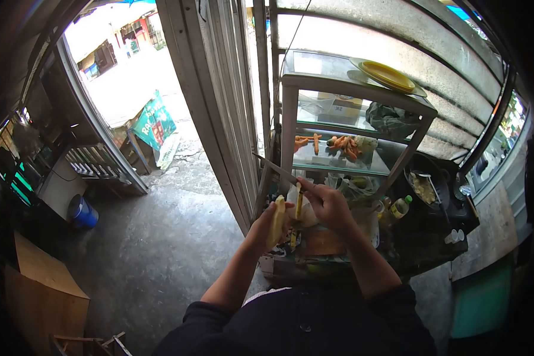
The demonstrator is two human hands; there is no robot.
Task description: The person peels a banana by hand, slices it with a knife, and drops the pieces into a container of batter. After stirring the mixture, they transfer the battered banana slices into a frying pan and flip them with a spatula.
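Note:
My left hand (260, 230) is wrapped round a pale yellow peeled banana (276, 224), held upright. Just to its right, my right hand (326, 204) grips a knife (274, 167) whose blade points up and to the left. A strip of yellow and dark peel (299, 203) hangs below the fingers of my right hand. More peel (293, 238) lies lower down, near a brown board (320, 242) on the counter.
A glass display case (287, 110) with orange food inside stands ahead, a yellow plate (387, 76) on top. Right of it are a bottle (400, 207), a pan (422, 187) holding food, and small cups (454, 236). A blue bin (83, 212) stands at the left.

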